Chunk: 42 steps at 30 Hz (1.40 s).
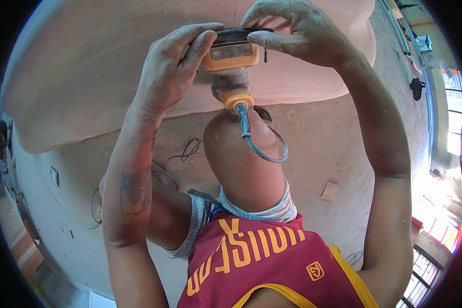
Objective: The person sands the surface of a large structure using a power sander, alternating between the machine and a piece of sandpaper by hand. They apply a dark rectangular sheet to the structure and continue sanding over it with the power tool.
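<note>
A yellow power sander (232,61) with a black base pad (236,35) stands on end over my raised knee, cord end towards me. Dust coats the tool and both hands. My left hand (172,64) is closed on the left end of the pad, thumb along its near side. At the pad's right end, my right hand (292,31) pinches the edge, with the thumb on the near side and the fingers curled over the far side. From the sander's rear a dusty blue-grey cord (262,153) curves right past my knee. The pad's far face is hidden.
A large, smooth, pinkish panel (87,77) with rounded edges lies directly beyond the sander. Dark cable (186,150) coils on the dusty floor (313,154), near a small tan square piece (330,191). A dark object (417,89) lies far right, near bright windows.
</note>
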Available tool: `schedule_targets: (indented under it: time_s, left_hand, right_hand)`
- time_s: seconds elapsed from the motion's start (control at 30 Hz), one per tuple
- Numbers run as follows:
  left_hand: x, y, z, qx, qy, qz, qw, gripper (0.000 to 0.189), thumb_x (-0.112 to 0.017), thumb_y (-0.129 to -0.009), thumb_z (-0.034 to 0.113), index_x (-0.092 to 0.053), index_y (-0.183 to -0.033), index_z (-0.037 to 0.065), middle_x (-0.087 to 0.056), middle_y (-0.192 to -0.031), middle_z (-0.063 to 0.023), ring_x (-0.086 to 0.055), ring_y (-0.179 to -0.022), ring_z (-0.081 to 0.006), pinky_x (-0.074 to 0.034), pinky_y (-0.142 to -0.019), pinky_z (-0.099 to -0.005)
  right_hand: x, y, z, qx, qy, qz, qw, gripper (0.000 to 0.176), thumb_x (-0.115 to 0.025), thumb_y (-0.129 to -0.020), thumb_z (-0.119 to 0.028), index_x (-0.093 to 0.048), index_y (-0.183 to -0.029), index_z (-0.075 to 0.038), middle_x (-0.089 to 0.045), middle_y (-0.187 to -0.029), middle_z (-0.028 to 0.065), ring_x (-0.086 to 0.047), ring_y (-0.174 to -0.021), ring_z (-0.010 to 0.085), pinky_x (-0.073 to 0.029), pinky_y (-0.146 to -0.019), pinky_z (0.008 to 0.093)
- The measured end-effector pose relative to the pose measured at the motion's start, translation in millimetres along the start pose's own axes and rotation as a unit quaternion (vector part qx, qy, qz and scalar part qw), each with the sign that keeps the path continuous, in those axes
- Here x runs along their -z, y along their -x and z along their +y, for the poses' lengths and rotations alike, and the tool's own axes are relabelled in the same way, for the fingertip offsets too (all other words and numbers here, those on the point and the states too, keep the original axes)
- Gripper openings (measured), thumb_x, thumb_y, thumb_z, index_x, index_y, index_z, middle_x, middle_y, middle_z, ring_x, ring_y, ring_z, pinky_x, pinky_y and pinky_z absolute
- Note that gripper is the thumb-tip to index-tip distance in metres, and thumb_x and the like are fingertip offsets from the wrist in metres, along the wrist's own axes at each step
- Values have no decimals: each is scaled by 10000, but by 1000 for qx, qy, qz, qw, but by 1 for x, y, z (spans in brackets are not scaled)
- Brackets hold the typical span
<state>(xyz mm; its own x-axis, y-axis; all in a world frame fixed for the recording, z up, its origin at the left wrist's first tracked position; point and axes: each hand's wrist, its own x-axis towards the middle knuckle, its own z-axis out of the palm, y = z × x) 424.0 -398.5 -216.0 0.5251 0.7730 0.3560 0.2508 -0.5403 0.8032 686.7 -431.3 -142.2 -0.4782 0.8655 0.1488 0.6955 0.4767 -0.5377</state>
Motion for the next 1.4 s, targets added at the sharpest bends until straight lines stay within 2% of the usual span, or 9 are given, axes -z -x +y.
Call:
schedule_targets:
  time_s: [0.07, 0.17, 0.27, 0.37, 0.67, 1.07, 1.17, 1.3, 1.4]
  left_hand:
    - [0, -1, -1, -16, -17, 8, 1000, 339, -618, -1080, 330, -747, -1239, 60, -768, -1053, -153, -748, -930, -260, -572, -834, -362]
    - [1, -1, 1, -2, -21, -1, 1000, 335, -618, -1078, 330, -750, -1227, 61, -770, -1045, -158, -747, -917, -293, -573, -826, -373]
    - [2, -2, 1, -14, -27, 3, 1000, 329, -623, -1073, 325, -751, -1219, 59, -770, -1029, -160, -745, -908, -314, -575, -822, -383]
    - [2, -1, -3, -34, -35, 12, 999, 317, -634, -1065, 310, -749, -1215, 55, -771, -1037, -161, -746, -916, -324, -578, -829, -391]
    - [2, -3, -3, -46, -40, 19, 998, 295, -656, -1049, 270, -745, -1230, 55, -773, -1072, -159, -750, -950, -321, -581, -848, -396]
    - [3, -1, -3, -36, -41, 10, 998, 311, -653, -1054, 273, -743, -1258, 56, -779, -1073, -157, -756, -942, -300, -592, -840, -385]
    - [4, -2, -3, -47, -40, 13, 998, 316, -655, -1053, 278, -744, -1260, 57, -781, -1081, -157, -759, -941, -293, -592, -836, -381]
    - [7, -3, 1, -30, -24, -3, 999, 304, -665, -1049, 260, -741, -1254, 48, -779, -1076, -166, -760, -937, -280, -589, -827, -370]
    - [9, -5, 4, -8, -4, -19, 1000, 288, -668, -1048, 232, -739, -1249, 38, -773, -1045, -172, -746, -896, -244, -581, -811, -350]
  right_hand:
    - [-2, -3, -9, -8, 11, 14, 1000, 161, -744, -916, -173, -704, -1034, -72, -740, -980, 88, -726, -851, 270, -569, -747, 388]
    - [2, -10, -27, -12, 129, 1, 992, 175, -751, -912, -215, -664, -961, -71, -697, -882, 86, -708, -788, 291, -557, -720, 402]
    - [7, -17, -44, -25, 208, -48, 977, 220, -747, -917, -251, -619, -948, -76, -651, -842, 93, -699, -800, 315, -546, -707, 445]
    - [2, -18, -43, 25, 251, -32, 967, 203, -714, -951, -253, -609, -998, -86, -650, -888, 99, -697, -833, 338, -544, -715, 468]
    - [19, -3, -25, 46, 162, -84, 982, 156, -662, -983, -145, -645, -1122, -75, -669, -1018, 139, -689, -934, 358, -552, -799, 458]
    - [0, 10, -19, 48, 200, -7, 979, 225, -712, -943, -138, -643, -1154, -100, -667, -1052, 130, -696, -934, 345, -566, -786, 457]
    - [-16, 17, -8, 104, 204, 74, 971, 164, -741, -926, -163, -696, -1079, -127, -676, -1049, 52, -698, -900, 305, -576, -757, 419]
    - [-19, 20, -11, 144, 212, 115, 960, 131, -722, -933, -130, -689, -1056, -100, -676, -1061, 50, -697, -907, 295, -569, -776, 431]
    - [-21, 9, -4, 73, 86, 130, 985, 184, -718, -929, -126, -698, -1109, -92, -714, -1096, 61, -709, -937, 297, -577, -816, 423]
